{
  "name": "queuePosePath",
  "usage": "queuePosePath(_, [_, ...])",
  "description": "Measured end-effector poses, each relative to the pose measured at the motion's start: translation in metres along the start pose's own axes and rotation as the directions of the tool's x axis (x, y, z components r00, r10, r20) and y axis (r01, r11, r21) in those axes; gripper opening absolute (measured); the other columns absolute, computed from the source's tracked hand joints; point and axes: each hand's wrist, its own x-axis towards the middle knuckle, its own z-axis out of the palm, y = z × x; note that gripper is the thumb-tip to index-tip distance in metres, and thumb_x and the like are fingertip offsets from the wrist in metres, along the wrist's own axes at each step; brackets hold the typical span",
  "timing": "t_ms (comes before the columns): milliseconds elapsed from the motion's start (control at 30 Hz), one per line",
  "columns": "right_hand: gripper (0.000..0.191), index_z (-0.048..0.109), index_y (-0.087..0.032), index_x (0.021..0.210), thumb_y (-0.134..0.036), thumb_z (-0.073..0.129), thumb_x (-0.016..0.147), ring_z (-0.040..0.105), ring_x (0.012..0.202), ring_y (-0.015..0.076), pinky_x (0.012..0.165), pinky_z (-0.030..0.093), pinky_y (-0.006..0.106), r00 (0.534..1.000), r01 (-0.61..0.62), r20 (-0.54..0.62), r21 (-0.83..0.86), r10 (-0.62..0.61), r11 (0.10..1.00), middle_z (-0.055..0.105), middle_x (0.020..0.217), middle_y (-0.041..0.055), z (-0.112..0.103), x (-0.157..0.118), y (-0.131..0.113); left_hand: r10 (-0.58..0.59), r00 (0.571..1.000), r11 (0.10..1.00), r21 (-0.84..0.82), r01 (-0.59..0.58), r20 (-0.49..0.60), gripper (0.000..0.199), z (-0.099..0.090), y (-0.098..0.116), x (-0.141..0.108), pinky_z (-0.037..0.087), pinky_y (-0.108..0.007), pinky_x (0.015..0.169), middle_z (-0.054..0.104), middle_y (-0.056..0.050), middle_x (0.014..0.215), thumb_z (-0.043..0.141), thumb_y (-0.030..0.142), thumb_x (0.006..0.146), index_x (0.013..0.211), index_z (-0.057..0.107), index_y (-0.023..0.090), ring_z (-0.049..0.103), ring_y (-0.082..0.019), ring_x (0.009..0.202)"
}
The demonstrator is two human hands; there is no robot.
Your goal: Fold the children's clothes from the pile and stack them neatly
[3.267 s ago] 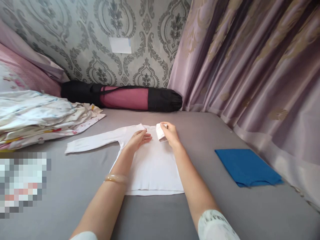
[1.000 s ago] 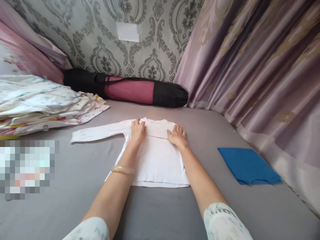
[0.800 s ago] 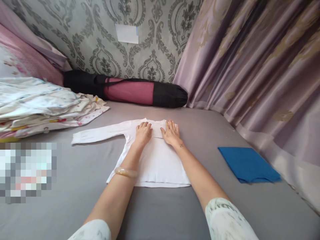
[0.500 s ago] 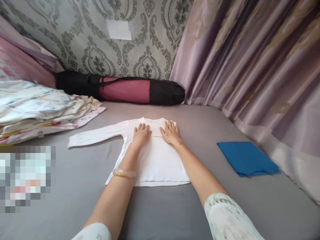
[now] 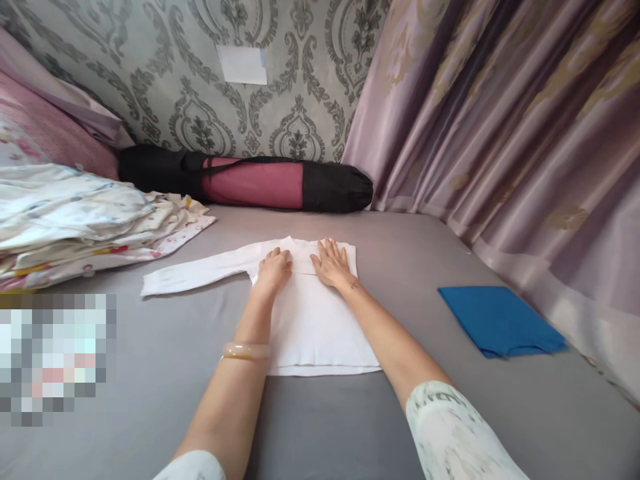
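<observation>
A white long-sleeved shirt (image 5: 320, 327) is lying flat in the middle of the grey bed (image 5: 310, 427), its collar pointing to the far side and its hem to the near side, which is probably giving both arms an even reach over it. One sleeve (image 5: 195, 270) is stretching out to the left, while a band of white fabric (image 5: 303, 265), apparently the other sleeve, is lying across the chest below the collar.

The left hand (image 5: 275, 269) is resting on the left part of the chest, its fingers loosely curved and not visibly pinching anything. The right hand (image 5: 331, 265) is lying palm down on the right part, its fingers open and spreading toward the collar. Both seem to be bearing on the band's two ends, likely because loose fabric there would otherwise lift or wrinkle.

A folded blue cloth (image 5: 503, 321) is lying well apart on the right, and a pile of patterned clothes (image 5: 75, 207) is sitting on the far left; that spacing is leaving room around the shirt. A black and pink bag (image 5: 253, 183) is lying along the far wall, seemingly out of the way.
</observation>
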Motion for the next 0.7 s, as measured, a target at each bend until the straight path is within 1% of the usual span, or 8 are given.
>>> queuePosePath(100, [0.066, 0.02, -0.014, 0.154, -0.051, 0.014, 0.099, 0.002, 0.148, 0.0249, 0.117, 0.002, 0.049, 0.999, -0.023, 0.024, -0.001, 0.023, 1.0, 0.007, 0.162, 0.0101, 0.005, 0.004, -0.001, 0.01, 1.0, 1.0, 0.005, -0.01, 0.019, 0.033, -0.002, -0.002, 0.0, 0.04, -0.036, 0.1, 0.056, -0.013, 0.128, 0.041, 0.022, 0.092, 0.121, 0.057, 0.018, 0.048, -0.026, 0.125])
queuePosePath(200, [0.065, 0.019, -0.015, 0.154, -0.05, 0.015, 0.099, 0.002, 0.148, 0.0246, 0.117, 0.001, 0.049, 0.999, -0.025, 0.03, -0.006, 0.026, 1.0, 0.006, 0.162, 0.0091, 0.007, 0.005, 0.0, 0.007, 1.0, 1.0, 0.005, -0.007, 0.016, 0.031, -0.002, -0.004, 0.002, 0.04, -0.035, 0.099, 0.058, -0.012, 0.126, 0.043, 0.022, 0.092, 0.119, 0.058, 0.018, 0.049, -0.026, 0.124])
queuePosePath(333, [0.066, 0.018, -0.015, 0.154, -0.051, 0.015, 0.099, 0.001, 0.148, 0.0244, 0.117, 0.001, 0.049, 0.998, -0.037, 0.059, -0.013, 0.038, 0.999, 0.005, 0.162, 0.0086, 0.003, 0.004, 0.001, 0.011, 1.0, 1.0, -0.016, -0.01, 0.012, 0.029, 0.0, -0.007, 0.004, 0.041, -0.035, 0.098, 0.059, -0.012, 0.125, 0.045, 0.023, 0.091, 0.116, 0.06, 0.019, 0.051, -0.026, 0.122])
queuePosePath(433, [0.066, 0.017, -0.014, 0.154, -0.05, 0.017, 0.098, 0.001, 0.148, 0.0258, 0.117, 0.002, 0.05, 0.993, -0.05, 0.11, -0.005, 0.05, 0.999, 0.003, 0.162, 0.0098, -0.002, 0.008, -0.001, 0.02, 1.0, 0.999, -0.045, -0.02, 0.014, 0.029, 0.002, -0.01, 0.006, 0.042, -0.035, 0.098, 0.06, -0.012, 0.125, 0.046, 0.022, 0.09, 0.114, 0.062, 0.018, 0.053, -0.027, 0.121])
queuePosePath(500, [0.065, 0.019, -0.014, 0.154, -0.048, 0.017, 0.099, 0.002, 0.148, 0.0261, 0.116, 0.002, 0.05, 0.992, -0.049, 0.113, -0.01, 0.049, 0.999, 0.006, 0.162, 0.0115, -0.004, 0.011, -0.006, 0.031, 1.0, 0.995, -0.093, -0.031, 0.0, 0.029, 0.002, -0.012, 0.008, 0.042, -0.034, 0.098, 0.06, -0.012, 0.126, 0.047, 0.02, 0.09, 0.114, 0.062, 0.017, 0.054, -0.025, 0.12])
queuePosePath(567, [0.064, 0.021, -0.014, 0.153, -0.048, 0.015, 0.099, 0.002, 0.148, 0.0259, 0.116, 0.001, 0.05, 0.996, -0.034, 0.078, -0.013, 0.035, 0.999, 0.009, 0.161, 0.0123, -0.004, 0.015, -0.015, 0.033, 0.999, 0.984, -0.172, -0.037, -0.025, 0.032, 0.0, -0.013, 0.008, 0.042, -0.031, 0.099, 0.059, -0.012, 0.13, 0.046, 0.019, 0.09, 0.118, 0.061, 0.016, 0.055, -0.023, 0.12])
queuePosePath(633, [0.064, 0.021, -0.016, 0.153, -0.049, 0.014, 0.099, 0.003, 0.148, 0.0264, 0.116, 0.001, 0.051, 0.998, -0.027, 0.051, -0.004, 0.028, 1.0, 0.011, 0.161, 0.0123, -0.001, 0.018, -0.025, 0.015, 0.999, 0.967, -0.255, -0.027, -0.048, 0.036, -0.006, -0.015, 0.008, 0.04, -0.027, 0.101, 0.057, -0.013, 0.134, 0.045, 0.018, 0.09, 0.123, 0.059, 0.014, 0.055, -0.021, 0.121])
queuePosePath(700, [0.065, 0.022, -0.016, 0.153, -0.051, 0.013, 0.099, 0.004, 0.147, 0.0274, 0.115, 0.003, 0.051, 0.998, -0.033, 0.048, 0.005, 0.033, 0.999, 0.012, 0.161, 0.0122, 0.004, 0.02, -0.033, -0.027, 0.998, 0.949, -0.316, 0.006, -0.063, 0.039, -0.015, -0.018, 0.005, 0.039, -0.027, 0.104, 0.057, -0.014, 0.135, 0.045, 0.018, 0.091, 0.127, 0.057, 0.011, 0.054, -0.021, 0.123])
